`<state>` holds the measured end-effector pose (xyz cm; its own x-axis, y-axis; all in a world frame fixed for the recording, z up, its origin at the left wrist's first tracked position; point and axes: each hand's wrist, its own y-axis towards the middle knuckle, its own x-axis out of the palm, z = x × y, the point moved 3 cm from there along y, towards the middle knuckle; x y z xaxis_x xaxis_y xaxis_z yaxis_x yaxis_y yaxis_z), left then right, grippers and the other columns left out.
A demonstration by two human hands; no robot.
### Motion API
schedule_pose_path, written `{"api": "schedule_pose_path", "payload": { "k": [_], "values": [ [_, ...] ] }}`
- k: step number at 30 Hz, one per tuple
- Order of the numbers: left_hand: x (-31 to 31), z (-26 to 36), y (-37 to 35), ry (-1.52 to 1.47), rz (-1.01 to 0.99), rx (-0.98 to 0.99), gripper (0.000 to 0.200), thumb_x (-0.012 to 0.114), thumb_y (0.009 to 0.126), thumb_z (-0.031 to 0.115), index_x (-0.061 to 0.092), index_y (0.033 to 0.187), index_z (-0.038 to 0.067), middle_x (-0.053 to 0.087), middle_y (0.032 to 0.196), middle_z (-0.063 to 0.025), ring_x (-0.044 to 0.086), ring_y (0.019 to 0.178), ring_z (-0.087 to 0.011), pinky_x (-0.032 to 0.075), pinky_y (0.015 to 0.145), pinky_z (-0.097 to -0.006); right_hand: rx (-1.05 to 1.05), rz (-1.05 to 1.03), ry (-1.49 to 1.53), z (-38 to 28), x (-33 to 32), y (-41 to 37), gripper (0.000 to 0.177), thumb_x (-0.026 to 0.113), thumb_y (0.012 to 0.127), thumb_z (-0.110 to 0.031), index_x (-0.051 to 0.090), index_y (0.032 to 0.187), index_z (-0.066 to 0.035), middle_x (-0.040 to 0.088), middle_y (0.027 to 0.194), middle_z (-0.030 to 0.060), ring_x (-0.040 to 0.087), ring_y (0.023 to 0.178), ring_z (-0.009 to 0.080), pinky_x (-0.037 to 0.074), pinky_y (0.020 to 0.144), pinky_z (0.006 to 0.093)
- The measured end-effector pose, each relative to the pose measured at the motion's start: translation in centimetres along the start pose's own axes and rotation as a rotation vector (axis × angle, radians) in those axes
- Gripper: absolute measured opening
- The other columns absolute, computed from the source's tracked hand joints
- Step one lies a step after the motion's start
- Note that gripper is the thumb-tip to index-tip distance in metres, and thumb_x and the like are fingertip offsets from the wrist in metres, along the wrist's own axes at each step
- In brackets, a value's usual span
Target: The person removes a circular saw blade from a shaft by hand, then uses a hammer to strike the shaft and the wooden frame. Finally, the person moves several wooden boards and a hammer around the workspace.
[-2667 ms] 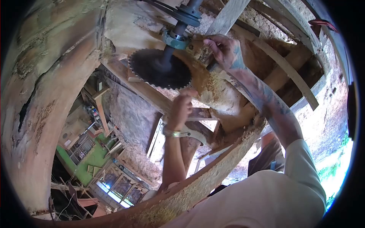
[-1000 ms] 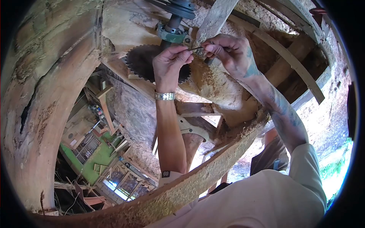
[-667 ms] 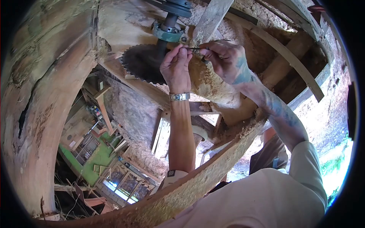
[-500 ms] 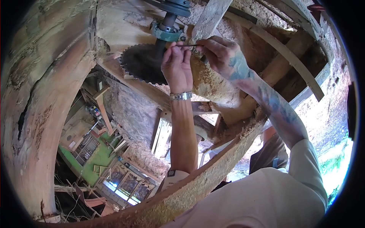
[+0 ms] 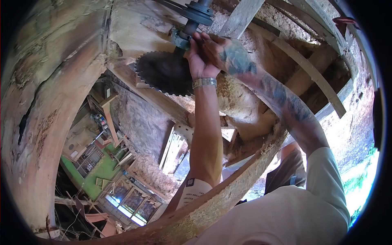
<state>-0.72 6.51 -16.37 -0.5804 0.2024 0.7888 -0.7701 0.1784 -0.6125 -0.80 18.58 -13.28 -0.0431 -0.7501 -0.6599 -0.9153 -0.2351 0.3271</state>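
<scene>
Near the saw blade [image 5: 163, 73], left hand [image 5: 200, 63] against right hand [image 5: 224, 53], cannot tell their grips

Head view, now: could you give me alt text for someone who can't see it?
A person's left hand and right hand meet beside a metal shaft that carries a toothed circular saw blade; anything between their fingers is hidden. A wooden beam crosses the foreground.

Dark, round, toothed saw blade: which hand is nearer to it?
Left: in this view, the left hand is just beside the saw blade; the right hand lies farther off, beyond the left.
</scene>
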Motion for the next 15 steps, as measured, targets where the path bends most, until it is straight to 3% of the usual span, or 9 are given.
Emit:
{"api": "schedule_pose_path", "payload": {
  "k": [2, 5, 13, 15],
  "values": [
    [-0.5, -0.2, 0.5, -0.003, -0.041, 0.018, 0.023, 0.057, 0.100, 0.028, 0.073, 0.110, 0.016, 0.070, 0.119, -0.0015, 0.058, 0.120, -0.0183, 0.034, 0.114, -0.0448, -0.021, -0.022, -0.011, 0.5, 0.5, 0.7, 0.017, 0.064, 0.086, -0.021, 0.069, 0.092, -0.006, 0.070, 0.093, 0.0164, 0.072, 0.079, 0.0317, 0.059, 0.064, 0.0399],
    [-0.7, -0.8, 0.8, -0.266, -0.049, -0.003, 0.025, 0.056, 0.101, 0.029, 0.073, 0.113, 0.016, 0.069, 0.122, -0.0040, 0.058, 0.121, -0.0202, 0.034, 0.114, -0.0450, -0.085, -0.036, -0.024, 1.3, 1.2, 1.4, 0.017, 0.063, 0.087, -0.021, 0.069, 0.094, -0.006, 0.070, 0.095, 0.0143, 0.071, 0.076, 0.0302, 0.059, 0.063, 0.0383],
    [-1.2, -1.1, 0.2, -0.014, -0.066, 0.061, 0.026, 0.054, 0.101, 0.027, 0.070, 0.117, 0.013, 0.069, 0.123, -0.0054, 0.058, 0.121, -0.0216, 0.038, 0.112, -0.0418, -0.015, -0.143, -0.054, 0.2, 1.5, 1.5, 0.033, 0.058, 0.088, -0.023, 0.062, 0.114, -0.003, 0.067, 0.094, 0.0111, 0.069, 0.078, 0.0268, 0.057, 0.074, 0.0393],
    [-0.8, -1.1, -0.3, 0.027, -0.080, 0.073, 0.025, 0.054, 0.102, 0.024, 0.069, 0.116, 0.010, 0.069, 0.121, -0.0056, 0.059, 0.120, -0.0223, 0.040, 0.111, -0.0408, 0.041, -0.177, -0.128, -0.8, 0.9, 1.4, 0.026, 0.061, 0.087, -0.021, 0.066, 0.107, -0.006, 0.069, 0.099, 0.0127, 0.071, 0.085, 0.0286, 0.059, 0.072, 0.0385]
  ]
}}
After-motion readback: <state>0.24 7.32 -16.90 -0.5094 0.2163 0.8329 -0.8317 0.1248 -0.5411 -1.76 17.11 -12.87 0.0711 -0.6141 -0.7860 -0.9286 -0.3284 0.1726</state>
